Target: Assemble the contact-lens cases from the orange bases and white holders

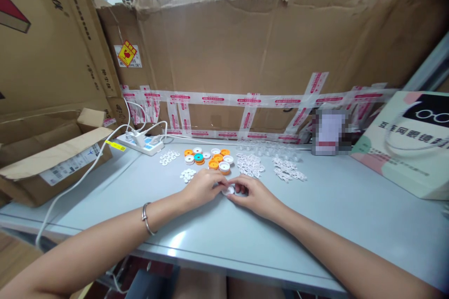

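Observation:
My left hand (pixel 203 187) and my right hand (pixel 253 195) meet on the grey table (pixel 333 205), fingers curled around a small white round cap (pixel 229 190) pinched between them. Just beyond the hands lies a cluster of orange, white and teal caps (pixel 209 157). Small heaps of white parts sit at the left (pixel 169 157), near my left hand (pixel 188 175), and to the right (pixel 249 164) and farther right (pixel 288 170). A metal bangle (pixel 146 218) circles my left wrist.
A white power strip (pixel 140 142) with cables lies at the back left. An open cardboard box (pixel 52 159) stands at the left edge. Taped cardboard walls (pixel 266 56) close the back. A printed box (pixel 410 145) sits at the right.

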Demonstrator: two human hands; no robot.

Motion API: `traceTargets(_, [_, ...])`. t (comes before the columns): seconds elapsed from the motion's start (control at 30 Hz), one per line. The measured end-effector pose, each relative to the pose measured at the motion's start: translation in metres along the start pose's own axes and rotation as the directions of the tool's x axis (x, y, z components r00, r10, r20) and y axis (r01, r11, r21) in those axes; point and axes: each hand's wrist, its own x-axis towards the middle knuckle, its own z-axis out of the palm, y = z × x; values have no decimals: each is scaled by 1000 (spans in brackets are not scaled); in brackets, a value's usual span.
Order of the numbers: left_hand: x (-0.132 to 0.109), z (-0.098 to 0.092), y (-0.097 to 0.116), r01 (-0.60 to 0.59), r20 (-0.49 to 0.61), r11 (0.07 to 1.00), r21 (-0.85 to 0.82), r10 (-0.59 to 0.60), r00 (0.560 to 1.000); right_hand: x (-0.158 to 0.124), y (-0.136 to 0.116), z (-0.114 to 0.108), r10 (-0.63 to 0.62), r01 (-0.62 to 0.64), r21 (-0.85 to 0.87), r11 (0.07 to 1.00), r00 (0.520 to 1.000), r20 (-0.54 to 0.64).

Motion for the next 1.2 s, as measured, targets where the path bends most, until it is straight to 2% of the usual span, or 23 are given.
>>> traceTargets(0.13, [-1, -1, -1, -42, -17, 999, -5, 42, 999, 0, 1, 1, 5, -5, 14, 1000, 1000, -12])
traceTargets(0.27, [-4, -8, -2, 3, -36, 1000, -15, -4, 999, -2, 2, 0, 21, -21, 26, 999, 1000, -17])
traceTargets(0.43, [-15, -13, -5, -76, 115, 996, -44, 81, 990, -1, 4, 4, 43, -39, 71, 997, 997, -57])
traceTargets(0.57, [-23, -12, -8, -105, 137, 993, -50, 111, 984, -1, 5, 6, 35, -27, 170, 985, 998, -44])
traceTargets(0.73, [-27, -11, -7, -70, 95, 996, -63, 76, 993, -3, 2, 6, 103, -74, 237, 969, 989, -110])
traceTargets(0.9, [-27, -10, -4, -56, 50, 996, -75, 60, 997, -8, -1, 7, 47, -21, 187, 982, 990, -134])
traceTargets(1.2, [-26, -8, -2, -54, 53, 996, -68, 58, 997, -8, -2, 7, 31, -3, 188, 982, 989, -145])
